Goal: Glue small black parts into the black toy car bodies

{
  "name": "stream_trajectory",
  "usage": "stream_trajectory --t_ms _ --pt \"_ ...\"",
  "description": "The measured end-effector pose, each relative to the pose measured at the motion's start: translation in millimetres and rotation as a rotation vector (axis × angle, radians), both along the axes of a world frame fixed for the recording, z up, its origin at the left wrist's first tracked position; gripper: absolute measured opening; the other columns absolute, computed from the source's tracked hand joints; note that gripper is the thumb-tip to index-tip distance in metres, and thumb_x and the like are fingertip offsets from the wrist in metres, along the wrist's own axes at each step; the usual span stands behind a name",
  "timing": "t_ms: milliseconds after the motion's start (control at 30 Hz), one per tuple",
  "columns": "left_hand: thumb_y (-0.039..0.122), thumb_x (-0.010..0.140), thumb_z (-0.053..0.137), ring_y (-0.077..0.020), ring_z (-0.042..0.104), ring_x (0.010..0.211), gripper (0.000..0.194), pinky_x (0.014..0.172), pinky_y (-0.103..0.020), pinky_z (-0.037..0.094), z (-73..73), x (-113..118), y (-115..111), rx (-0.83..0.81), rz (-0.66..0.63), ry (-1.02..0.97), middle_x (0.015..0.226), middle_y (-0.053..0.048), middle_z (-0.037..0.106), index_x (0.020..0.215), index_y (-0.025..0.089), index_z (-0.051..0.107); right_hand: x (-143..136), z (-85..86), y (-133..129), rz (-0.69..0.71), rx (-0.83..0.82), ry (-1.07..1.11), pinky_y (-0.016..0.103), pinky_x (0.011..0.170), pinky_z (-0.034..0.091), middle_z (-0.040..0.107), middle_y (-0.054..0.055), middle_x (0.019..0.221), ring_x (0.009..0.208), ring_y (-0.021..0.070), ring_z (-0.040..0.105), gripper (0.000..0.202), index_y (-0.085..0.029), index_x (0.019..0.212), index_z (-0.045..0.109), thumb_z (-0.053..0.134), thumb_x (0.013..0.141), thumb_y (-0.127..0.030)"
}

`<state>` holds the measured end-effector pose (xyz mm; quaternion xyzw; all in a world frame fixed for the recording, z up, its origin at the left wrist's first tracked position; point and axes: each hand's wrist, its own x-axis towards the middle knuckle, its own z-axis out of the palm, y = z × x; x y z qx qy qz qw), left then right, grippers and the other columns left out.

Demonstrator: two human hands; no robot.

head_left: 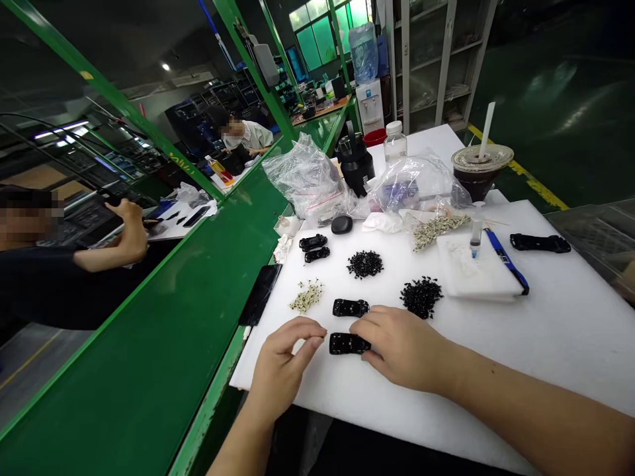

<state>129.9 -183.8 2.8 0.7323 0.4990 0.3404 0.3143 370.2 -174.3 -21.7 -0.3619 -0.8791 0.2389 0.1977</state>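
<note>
My left hand (285,360) is closed in a pinch, thumb against forefinger; whatever sits between the tips is too small to name. Just right of those fingertips lies a black toy car chassis (343,343), gripped at its right end by my right hand (399,344). A second black chassis (348,307) lies parallel behind it, close to my right forefinger. Beyond my left hand is a small heap of pale cream parts (306,297). Tiny black parts form one pile (365,264) farther back and another pile (421,297) behind my right hand.
Two small black car pieces (313,248) and a dark oval case (342,225) lie at the back left. A syringe (475,238) and a blue cutter (506,261) rest on a white pad. At right stands a drink cup (481,173). A green conveyor (149,330) runs alongside; co-workers sit beyond.
</note>
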Motion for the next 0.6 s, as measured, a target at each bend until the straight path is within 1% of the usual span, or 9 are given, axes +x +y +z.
stream_trajectory --t_ms 67,100,133,200,233,267,400,600 --pt "0.023 0.092 0.06 -0.0186 0.064 0.087 0.015 0.05 -0.021 0.048 -6.6 -4 -2 0.085 -0.044 0.166 0.099 -0.008 0.067 0.093 0.025 0.075 0 0.7 0 0.003 0.007 -0.015 0.036 0.072 0.043 0.066 0.006 0.097 0.089 0.0236 0.056 0.018 -0.016 0.106 0.062 0.061 0.088 -0.017" --pt "0.021 0.092 0.059 -0.0183 0.065 0.087 0.017 0.048 -0.02 0.047 -10.5 -6 -4 0.113 -0.062 0.213 0.102 -0.007 0.067 0.095 0.026 0.075 0 0.9 1 0.003 0.009 -0.023 0.037 0.072 0.043 0.066 0.006 0.097 0.089 0.0238 0.056 0.017 -0.016 0.105 0.062 0.06 0.089 -0.017" --pt "0.019 0.092 0.059 -0.018 0.066 0.088 0.018 0.05 -0.02 0.049 -14.5 -8 -5 0.136 -0.075 0.242 0.103 -0.007 0.067 0.096 0.026 0.075 0 1.0 1 0.004 0.009 -0.027 0.036 0.071 0.043 0.066 0.006 0.097 0.089 0.0238 0.056 0.016 -0.016 0.104 0.062 0.06 0.089 -0.018" --pt "0.017 0.092 0.058 -0.0178 0.067 0.09 0.02 0.066 -0.025 0.057 -21.0 -9 -6 0.177 -0.088 0.271 0.102 -0.006 0.068 0.097 0.026 0.075 1 0.6 1 0.005 0.013 -0.031 0.036 0.071 0.043 0.066 0.006 0.097 0.089 0.0236 0.056 0.015 -0.016 0.104 0.061 0.059 0.09 -0.018" --pt "0.017 0.093 0.058 -0.0179 0.068 0.091 0.02 0.074 -0.027 0.059 -23.2 -9 -6 0.2 -0.088 0.282 0.102 -0.006 0.068 0.097 0.025 0.075 1 0.2 2 0.007 0.016 -0.034 0.036 0.071 0.043 0.066 0.006 0.097 0.089 0.0234 0.056 0.014 -0.016 0.104 0.061 0.059 0.09 -0.019" --pt "0.017 0.093 0.057 -0.018 0.068 0.091 0.02 0.079 -0.029 0.059 -24.6 -9 -6 0.22 -0.083 0.293 0.102 -0.006 0.069 0.097 0.025 0.075 1 -0.3 2 0.01 0.019 -0.038 0.036 0.071 0.042 0.066 0.006 0.096 0.088 0.0233 0.055 0.014 -0.016 0.104 0.06 0.059 0.09 -0.019" --pt "0.02 0.093 0.057 -0.0185 0.07 0.091 0.019 0.081 -0.03 0.06 -26.1 -8 -3 0.253 -0.051 0.339 0.103 -0.006 0.071 0.097 0.024 0.076 1 -1.4 2 0.003 0.033 -0.048 0.035 0.071 0.042 0.066 0.006 0.096 0.088 0.0236 0.055 0.014 -0.015 0.103 0.06 0.061 0.09 -0.02" --pt "0.02 0.093 0.057 -0.0186 0.071 0.091 0.021 0.081 -0.03 0.061 -27.1 -7 -2 0.29 -0.063 0.401 0.103 -0.006 0.072 0.098 0.024 0.076 0 0.1 2 -0.002 0.041 -0.051 0.035 0.07 0.043 0.066 0.006 0.096 0.088 0.0238 0.055 0.014 -0.015 0.102 0.06 0.062 0.089 -0.021"
